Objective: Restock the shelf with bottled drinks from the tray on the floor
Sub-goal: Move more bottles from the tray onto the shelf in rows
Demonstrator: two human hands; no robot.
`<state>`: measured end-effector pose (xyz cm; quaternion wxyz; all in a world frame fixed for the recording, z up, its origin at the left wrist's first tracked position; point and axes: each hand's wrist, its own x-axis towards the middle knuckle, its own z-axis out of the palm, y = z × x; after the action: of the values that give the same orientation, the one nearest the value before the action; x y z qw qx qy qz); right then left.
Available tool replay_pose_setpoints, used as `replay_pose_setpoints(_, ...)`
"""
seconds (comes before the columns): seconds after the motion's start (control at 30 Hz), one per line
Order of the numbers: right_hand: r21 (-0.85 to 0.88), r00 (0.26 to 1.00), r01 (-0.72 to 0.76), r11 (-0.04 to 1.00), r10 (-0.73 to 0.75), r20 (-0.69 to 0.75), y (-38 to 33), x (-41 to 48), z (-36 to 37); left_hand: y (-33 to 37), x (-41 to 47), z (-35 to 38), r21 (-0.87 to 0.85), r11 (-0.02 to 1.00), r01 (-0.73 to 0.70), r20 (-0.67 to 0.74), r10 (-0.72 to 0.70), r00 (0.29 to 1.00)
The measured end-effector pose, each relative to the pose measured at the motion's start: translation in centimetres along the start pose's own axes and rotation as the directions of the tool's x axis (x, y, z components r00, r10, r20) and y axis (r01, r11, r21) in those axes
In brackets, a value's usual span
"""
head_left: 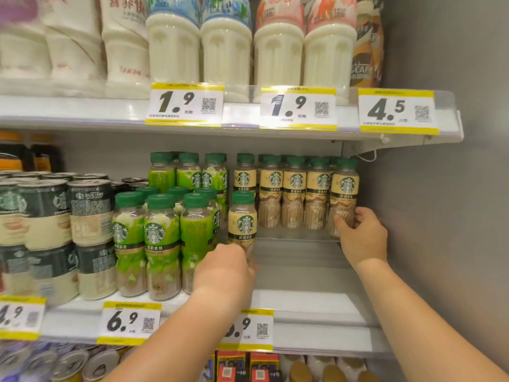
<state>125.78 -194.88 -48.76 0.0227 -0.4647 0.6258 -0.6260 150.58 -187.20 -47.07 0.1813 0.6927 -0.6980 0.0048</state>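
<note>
My left hand [224, 268] grips the lower part of a cream-labelled coffee bottle [242, 216] with a green cap, upright on the middle shelf [303, 274] beside the green-labelled bottles [158, 238]. My right hand [360, 232] holds the base of the rightmost cream-labelled bottle [344, 188], which stands at the end of a back row of like bottles [296, 191]. Bare shelf lies between that row and the front edge. The tray on the floor is out of view.
Stacked coffee cans [55, 230] fill the shelf's left side. Large white milk bottles [225, 48] stand on the upper shelf [82, 111] with yellow price tags [298, 108]. The grey cabinet wall [440, 216] bounds the right. Cans and small bottles show below.
</note>
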Motion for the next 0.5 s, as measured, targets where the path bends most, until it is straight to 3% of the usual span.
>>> replay_pose_setpoints(0.5,-0.010,0.999,0.025,1.000,-0.024,0.034,0.0,1.1,0.9,-0.8,1.6,2.3,0.008,0.999,0.031,-0.071,-0.030,0.997)
